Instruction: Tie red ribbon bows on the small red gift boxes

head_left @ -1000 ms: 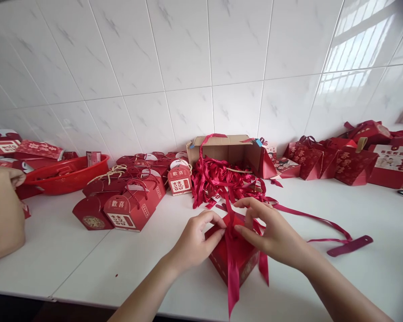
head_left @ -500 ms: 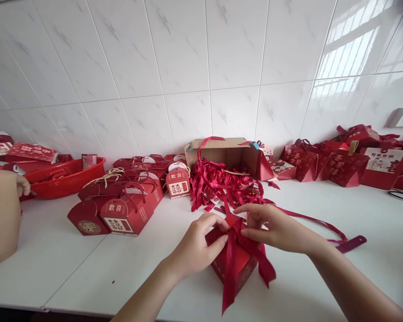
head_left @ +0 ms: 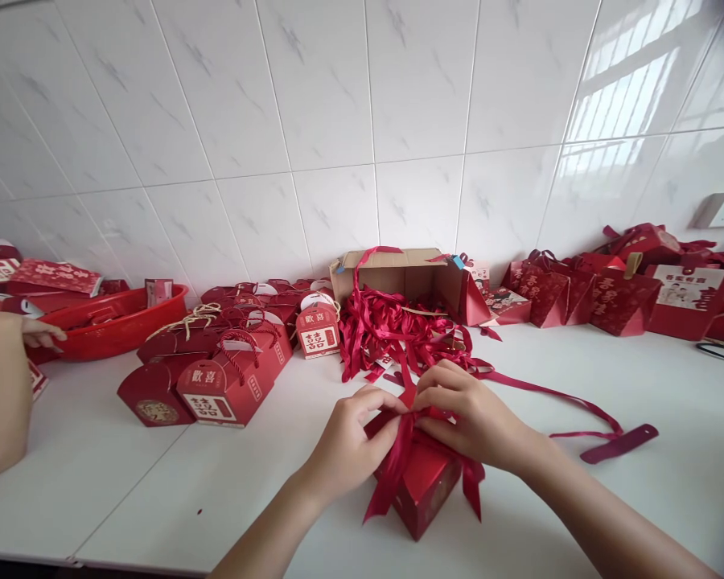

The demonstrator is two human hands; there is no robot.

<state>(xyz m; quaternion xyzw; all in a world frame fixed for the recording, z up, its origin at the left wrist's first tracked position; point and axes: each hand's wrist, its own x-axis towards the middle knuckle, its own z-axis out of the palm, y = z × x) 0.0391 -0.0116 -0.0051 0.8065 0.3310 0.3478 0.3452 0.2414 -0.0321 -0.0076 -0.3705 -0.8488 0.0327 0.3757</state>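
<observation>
A small red gift box (head_left: 425, 478) stands on the white table in front of me. Wide dark-red satin ribbon (head_left: 392, 474) is gathered on its top, with two loose tails hanging down its sides. My left hand (head_left: 362, 434) pinches the ribbon at the gathered spot from the left. From the right, my right hand (head_left: 467, 410) grips the ribbon too, thumb and fingers pressed together close to the left fingertips. The knot between the fingers is mostly hidden.
Behind lies a cardboard box (head_left: 419, 281) spilling tangled ribbon (head_left: 392, 330). Red gift boxes (head_left: 229, 386) stand at left, red gift bags (head_left: 621, 301) at right. A flat purple-red strip (head_left: 619, 444) lies at right. Another person's hand (head_left: 42, 334) touches a red basin (head_left: 121, 322).
My right fingers have closed in on the ribbon beside my left fingertips. The front ribbon tail has swung left. At far left, the other person's hand has moved right to the basin.
</observation>
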